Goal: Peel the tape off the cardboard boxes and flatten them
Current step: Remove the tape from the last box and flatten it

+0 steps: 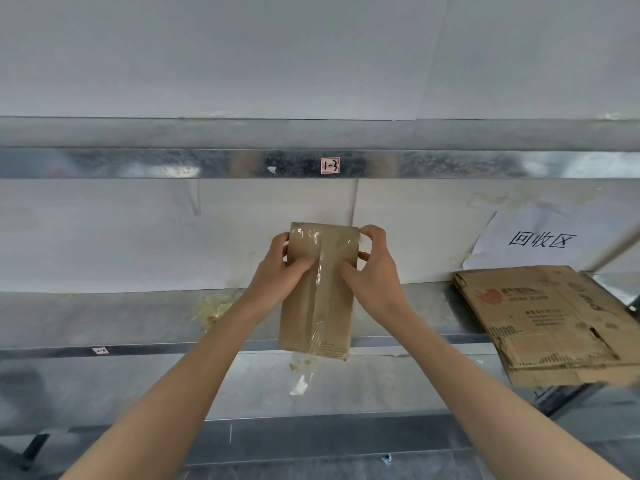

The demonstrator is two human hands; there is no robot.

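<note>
galvanised metal shelving [104, 317], dull and speckled, fills the view, backed by white sheets. at four o'clock lies a pile of flattened corrugated cardboard [547, 320], printed and frayed, with a paper sign [540, 237] at two o'clock. at centre, held in the air over the shelf, is a slim brown cardboard box [332, 306], not yet flattened. the left hand [280, 268] and right hand [374, 268] grip its twelve o'clock end, thumbs pressing either side of the seam. glossy clear tape [320, 289] runs down the middle, its crinkled tail hanging loose at six o'clock. peeling seems half done; next, pinch that tail and pull steadily. tape scraps [211, 310] sit at nine o'clock.
</note>
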